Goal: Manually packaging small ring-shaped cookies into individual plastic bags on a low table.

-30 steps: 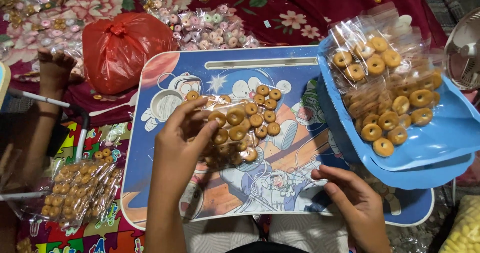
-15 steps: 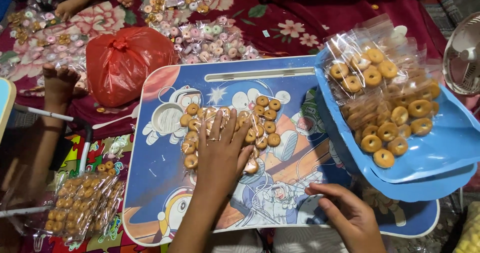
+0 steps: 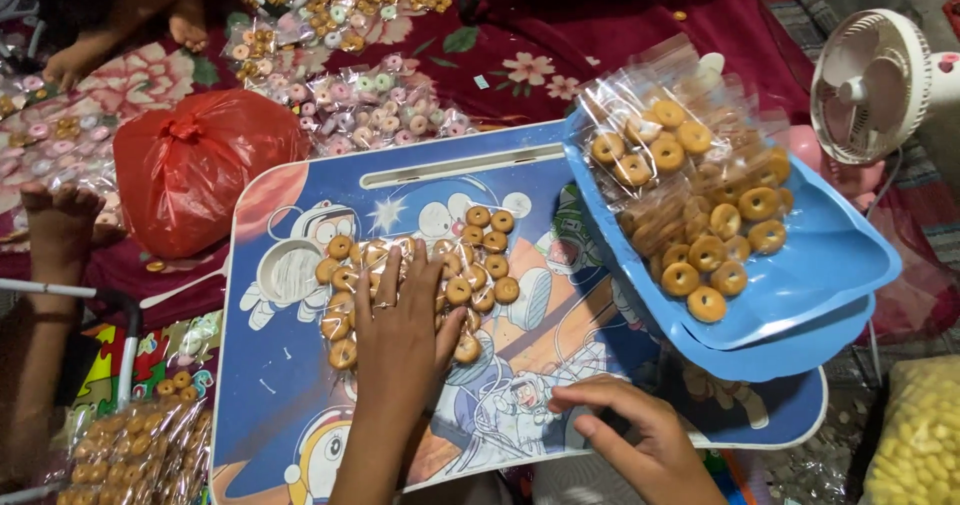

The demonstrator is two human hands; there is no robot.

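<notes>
The left hand (image 3: 400, 340) presses flat, fingers spread open, on ring biscuits (image 3: 470, 265) mid-worktop (image 3: 290, 405), while the right hand (image 3: 635, 435), fingers loosely curled and empty, steadies the worktop's near edge; gentle, even pressure avoids crumbling.

Single head-worn view, aimed steeply down from close range. Blue cartoon-printed lap table (image 3: 300, 405) is framed centrally, under the flattened left-hand fingers (image 3: 400, 285); floral red cloth (image 3: 600, 25) is seen beyond the fingertips.
</notes>
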